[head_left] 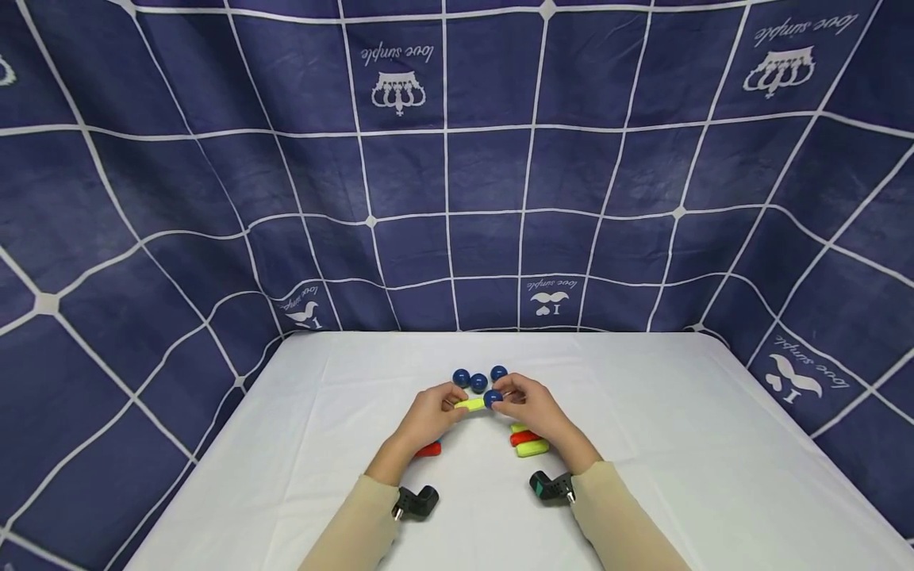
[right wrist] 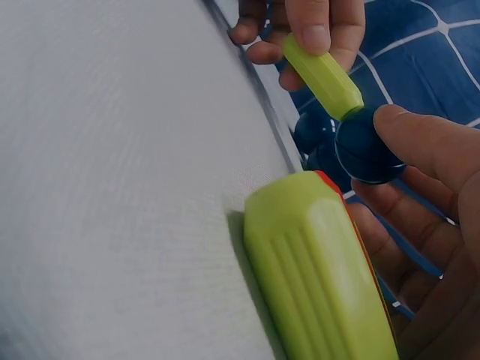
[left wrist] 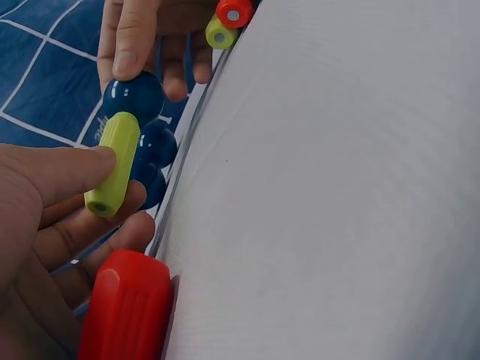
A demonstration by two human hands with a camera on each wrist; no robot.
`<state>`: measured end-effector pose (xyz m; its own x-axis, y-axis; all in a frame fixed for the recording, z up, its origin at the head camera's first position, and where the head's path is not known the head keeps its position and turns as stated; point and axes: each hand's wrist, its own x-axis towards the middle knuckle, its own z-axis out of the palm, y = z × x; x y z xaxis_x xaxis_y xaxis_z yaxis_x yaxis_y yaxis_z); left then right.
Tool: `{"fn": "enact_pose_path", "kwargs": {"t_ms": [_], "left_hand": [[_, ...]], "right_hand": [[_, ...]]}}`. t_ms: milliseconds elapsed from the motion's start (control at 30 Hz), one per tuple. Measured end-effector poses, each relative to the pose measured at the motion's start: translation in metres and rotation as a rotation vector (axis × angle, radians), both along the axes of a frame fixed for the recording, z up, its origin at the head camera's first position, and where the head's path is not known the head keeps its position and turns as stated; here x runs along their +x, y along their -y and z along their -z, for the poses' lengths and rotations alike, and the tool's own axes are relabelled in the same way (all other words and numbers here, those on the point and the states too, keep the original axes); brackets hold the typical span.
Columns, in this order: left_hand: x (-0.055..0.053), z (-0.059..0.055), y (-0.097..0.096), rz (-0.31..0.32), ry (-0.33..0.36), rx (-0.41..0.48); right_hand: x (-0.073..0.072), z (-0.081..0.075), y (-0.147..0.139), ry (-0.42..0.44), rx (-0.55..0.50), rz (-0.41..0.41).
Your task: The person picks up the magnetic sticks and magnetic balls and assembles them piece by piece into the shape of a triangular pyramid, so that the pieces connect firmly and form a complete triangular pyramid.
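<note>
Rod (head_left: 470, 404) and ball (head_left: 493, 399) touch between the pinching hands (head_left: 431, 412) (head_left: 531, 403).

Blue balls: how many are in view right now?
4. The held ball is in the right hand, at the end of the yellow stick. Beyond it on the white table sit the left ball, middle ball and right ball. Others could be hidden.

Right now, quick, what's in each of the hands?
Left hand: closed, holding a yellow-green stick.
Right hand: closed, holding a blue ball.
</note>
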<state>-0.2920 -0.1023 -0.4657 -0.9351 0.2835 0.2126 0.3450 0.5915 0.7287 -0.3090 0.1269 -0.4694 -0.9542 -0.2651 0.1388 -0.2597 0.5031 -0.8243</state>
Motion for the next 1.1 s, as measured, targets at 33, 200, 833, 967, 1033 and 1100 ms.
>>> {"fn": "enact_pose_path", "kwargs": {"t_ms": [33, 200, 833, 967, 1033, 1100], "left_hand": [[0.0, 0.0, 0.0, -0.001, 0.0, -0.005], [0.0, 0.001, 0.001, -0.008, 0.003, -0.047], [0.006, 0.003, 0.001, -0.115, 0.018, -0.085], [0.006, 0.004, 0.002, -0.12, 0.011, -0.095], [0.006, 0.005, 0.002, -0.122, 0.005, -0.097], [0.006, 0.005, 0.002, -0.123, 0.001, -0.096]], "right_hand": [[0.0, 0.001, 0.0, -0.003, -0.001, -0.001], [0.001, 0.001, 0.002, -0.015, 0.011, -0.025], [0.001, -0.008, -0.011, -0.047, 0.131, -0.067], [-0.001, -0.012, -0.024, 0.017, 0.189, -0.096], [-0.001, -0.013, -0.031, 0.051, 0.213, -0.12], [-0.001, -0.014, -0.038, 0.078, 0.221, -0.151]]}}
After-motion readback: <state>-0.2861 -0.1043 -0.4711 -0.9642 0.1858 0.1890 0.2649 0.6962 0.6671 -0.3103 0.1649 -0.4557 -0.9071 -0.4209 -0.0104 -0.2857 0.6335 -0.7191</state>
